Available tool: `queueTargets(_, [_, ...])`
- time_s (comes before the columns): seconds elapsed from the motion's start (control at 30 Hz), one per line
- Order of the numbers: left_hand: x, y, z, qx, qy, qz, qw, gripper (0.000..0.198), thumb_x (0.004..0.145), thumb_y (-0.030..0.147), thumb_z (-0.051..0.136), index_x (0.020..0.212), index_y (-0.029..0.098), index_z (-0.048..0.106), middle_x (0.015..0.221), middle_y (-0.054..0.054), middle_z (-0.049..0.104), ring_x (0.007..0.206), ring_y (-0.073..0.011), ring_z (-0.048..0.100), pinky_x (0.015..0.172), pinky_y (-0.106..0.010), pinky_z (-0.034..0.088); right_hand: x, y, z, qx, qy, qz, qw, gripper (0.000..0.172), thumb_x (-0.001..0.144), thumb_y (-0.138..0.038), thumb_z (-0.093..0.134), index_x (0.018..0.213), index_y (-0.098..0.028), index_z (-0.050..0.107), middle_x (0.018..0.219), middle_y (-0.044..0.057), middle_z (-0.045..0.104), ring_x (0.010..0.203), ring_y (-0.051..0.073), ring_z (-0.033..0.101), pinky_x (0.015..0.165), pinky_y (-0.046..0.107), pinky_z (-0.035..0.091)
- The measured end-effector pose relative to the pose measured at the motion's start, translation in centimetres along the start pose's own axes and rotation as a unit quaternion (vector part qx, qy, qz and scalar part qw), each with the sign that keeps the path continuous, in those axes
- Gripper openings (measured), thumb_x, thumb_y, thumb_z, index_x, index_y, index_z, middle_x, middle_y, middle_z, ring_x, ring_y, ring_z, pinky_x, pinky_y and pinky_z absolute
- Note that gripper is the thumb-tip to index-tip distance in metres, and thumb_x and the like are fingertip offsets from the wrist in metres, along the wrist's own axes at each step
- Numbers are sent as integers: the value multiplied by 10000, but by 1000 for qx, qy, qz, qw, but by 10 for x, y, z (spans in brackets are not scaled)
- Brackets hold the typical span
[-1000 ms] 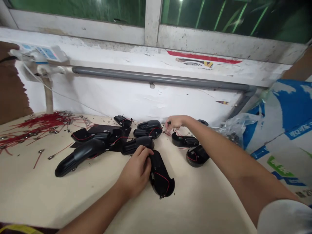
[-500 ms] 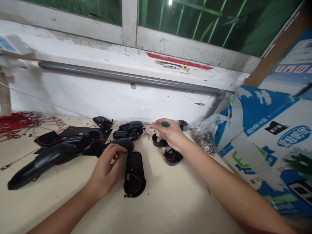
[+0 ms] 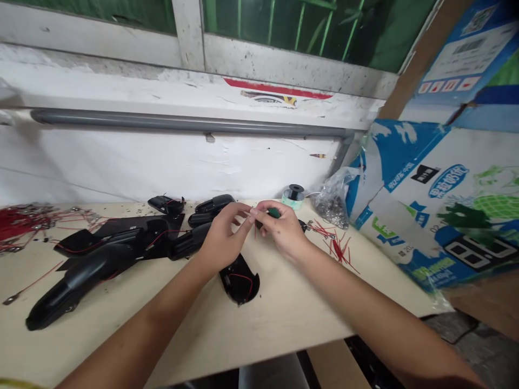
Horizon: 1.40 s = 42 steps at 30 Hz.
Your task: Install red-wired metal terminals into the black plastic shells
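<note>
My left hand (image 3: 224,234) and my right hand (image 3: 280,227) meet above the table, fingertips pinched together on a small green part (image 3: 274,213) with a thin red wire hanging from it. The right hand grips the green part; the left pinches the wire end beside it. Just below the hands lies an open black plastic shell (image 3: 240,280) with a red wire inside. More black shells (image 3: 121,243) are piled to the left.
A solder spool (image 3: 293,194) and a clear bag of small metal parts (image 3: 332,204) stand by the wall. Loose red wires (image 3: 337,243) lie right of the hands, another bundle (image 3: 20,221) at far left. Printed cardboard boxes (image 3: 438,200) block the right. The table's front edge (image 3: 284,351) is near.
My right hand lifted the green part with its wire from the back of the table. My left hand left the black shell and came up to meet it. The view swung right.
</note>
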<state>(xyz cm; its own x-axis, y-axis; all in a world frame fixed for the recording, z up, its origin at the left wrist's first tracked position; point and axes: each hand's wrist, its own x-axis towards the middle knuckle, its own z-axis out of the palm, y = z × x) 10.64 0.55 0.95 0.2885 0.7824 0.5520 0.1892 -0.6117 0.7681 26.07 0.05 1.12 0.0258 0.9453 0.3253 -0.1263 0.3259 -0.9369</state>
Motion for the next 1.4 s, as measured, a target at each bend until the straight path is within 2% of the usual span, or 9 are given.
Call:
queueTargets(0.13, [-5, -5, -3, -137, -19, -60, 989, 217, 865, 340, 683, 996, 169, 658, 925, -65, 714, 860, -186, 671, 820, -332, 523, -5, 4, 1, -30, -6, -23, 999, 268, 754, -419, 801, 837, -193, 683, 738, 3, 610, 600, 124, 490, 553, 261, 399])
queueTargets(0.2, [-11, -10, -7, -151, -24, -88, 984, 225, 843, 338, 707, 979, 162, 675, 896, -65, 718, 845, -192, 674, 798, -332, 529, -8, 6, 2, -68, -27, -45, 996, 256, 761, -415, 798, 814, -198, 673, 703, -12, 563, 641, 133, 483, 622, 272, 411])
queueTargets(0.4, [-28, -20, -13, 23, 13, -102, 994, 233, 898, 374, 612, 960, 170, 706, 943, -71, 721, 848, -208, 654, 805, -357, 502, -17, 10, -6, -18, -97, -10, 995, 283, 948, -467, 515, 1113, -249, 586, 790, -7, 492, 670, 160, 475, 657, 298, 424])
queueTargets(0.47, [-29, -20, -11, 55, 19, -96, 994, 248, 919, 382, 571, 958, 167, 689, 946, -69, 713, 850, -211, 646, 809, -360, 494, -18, 10, -9, -63, -103, -28, 992, 287, 959, -411, 530, 1203, -261, 534, 794, -8, 495, 735, 175, 508, 731, 311, 439])
queueTargets(0.6, [-32, -17, -4, 68, -8, -95, 993, 257, 948, 386, 519, 950, 168, 656, 940, -59, 693, 858, -206, 623, 800, -348, 475, -20, 9, -9, -127, -102, -85, 983, 210, 935, -311, 607, 1131, -246, 565, 971, 33, 584, 922, 187, 556, 866, 322, 434])
queueTargets(0.77, [-35, -14, 0, 72, -22, -67, 995, 247, 963, 372, 506, 940, 174, 651, 932, -46, 680, 856, -189, 604, 790, -328, 459, -21, 7, -6, -141, -130, -80, 978, 84, 917, -281, 632, 936, -217, 582, 859, 1, 570, 807, 162, 540, 763, 295, 429])
queueTargets(0.93, [-34, -12, -3, 77, -10, -52, 996, 224, 937, 364, 562, 933, 178, 688, 901, -40, 693, 829, -184, 613, 786, -322, 470, -21, 4, -7, -148, -137, -45, 978, 204, 915, -362, 634, 810, -196, 581, 753, -5, 551, 711, 156, 521, 669, 287, 416])
queueTargets(1.1, [-34, -10, -6, 103, -9, -41, 994, 179, 908, 326, 602, 894, 190, 718, 834, -31, 702, 756, -175, 619, 725, -308, 481, -18, 4, -9, -119, -181, -6, 976, 252, 910, -412, 633, 803, -185, 618, 716, 8, 604, 696, 162, 573, 677, 291, 451])
queueTargets(1.4, [-35, -12, -7, 176, -17, 22, 984, 170, 909, 311, 604, 885, 209, 739, 820, -39, 706, 795, -200, 611, 726, -333, 468, -19, 7, -12, -216, -176, -36, 960, 294, 940, -397, 590, 732, -190, 586, 679, -10, 560, 622, 142, 495, 588, 270, 376])
